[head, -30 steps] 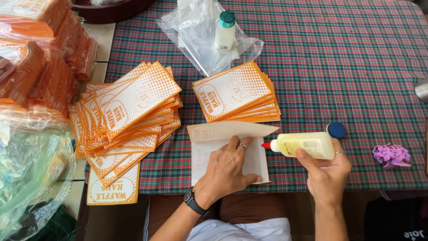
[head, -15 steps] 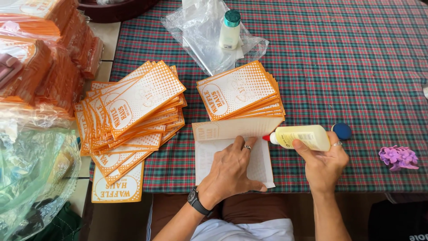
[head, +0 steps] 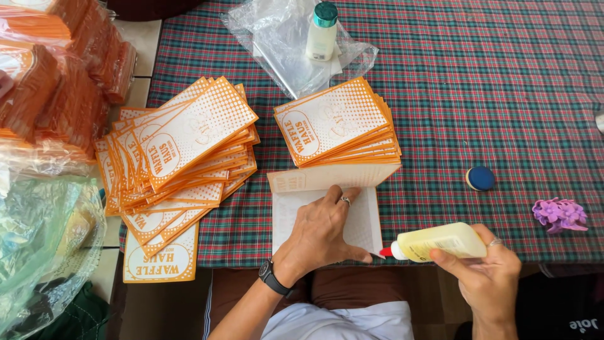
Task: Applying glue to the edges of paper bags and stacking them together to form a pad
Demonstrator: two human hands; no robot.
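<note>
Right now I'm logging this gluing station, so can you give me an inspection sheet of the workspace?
Surface: table under a red and green plaid cloth, front edge at the person's lap.
Job's things: a white paper bag lying flat with its top flap folded; a pale yellow glue bottle with a red nozzle, uncapped.
Clutter: two stacks of orange printed bags; a blue cap; a second bottle on a clear plastic bag; a purple flower clip.
Hands: left hand pressed flat on the paper bag; right hand holds the glue bottle at the bag's lower right corner.
Cables: nothing seen.
Surroundings: wrapped orange bundles at the left.
</note>
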